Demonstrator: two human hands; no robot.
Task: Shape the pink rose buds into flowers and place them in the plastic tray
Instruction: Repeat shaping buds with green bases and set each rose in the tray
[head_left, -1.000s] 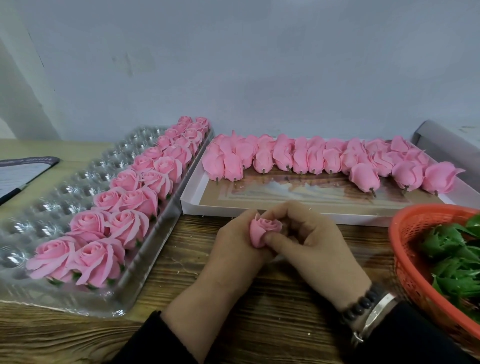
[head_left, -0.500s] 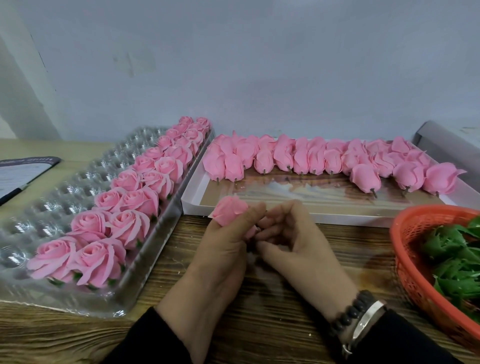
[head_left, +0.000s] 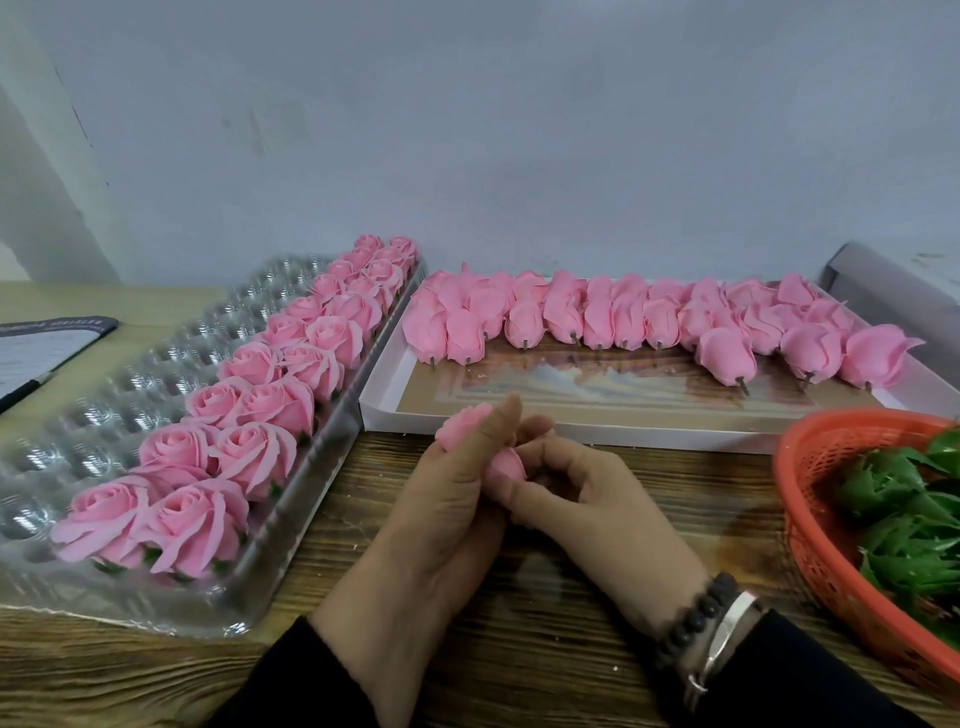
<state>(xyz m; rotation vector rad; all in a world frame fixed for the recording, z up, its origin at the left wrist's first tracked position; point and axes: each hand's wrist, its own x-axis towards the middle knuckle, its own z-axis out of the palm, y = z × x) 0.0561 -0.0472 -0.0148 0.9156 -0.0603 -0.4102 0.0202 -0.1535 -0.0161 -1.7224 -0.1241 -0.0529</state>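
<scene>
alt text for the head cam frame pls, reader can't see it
Both hands, left hand and right hand, hold a pink rose bud over a wooden table. Left: clear plastic tray with two rows of shaped roses. Behind: white box of unshaped buds. Right: orange basket of green leaves.

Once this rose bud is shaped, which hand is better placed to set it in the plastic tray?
Probably left: the left hand grips the rose bud, and the plastic tray lies on its side.
</scene>
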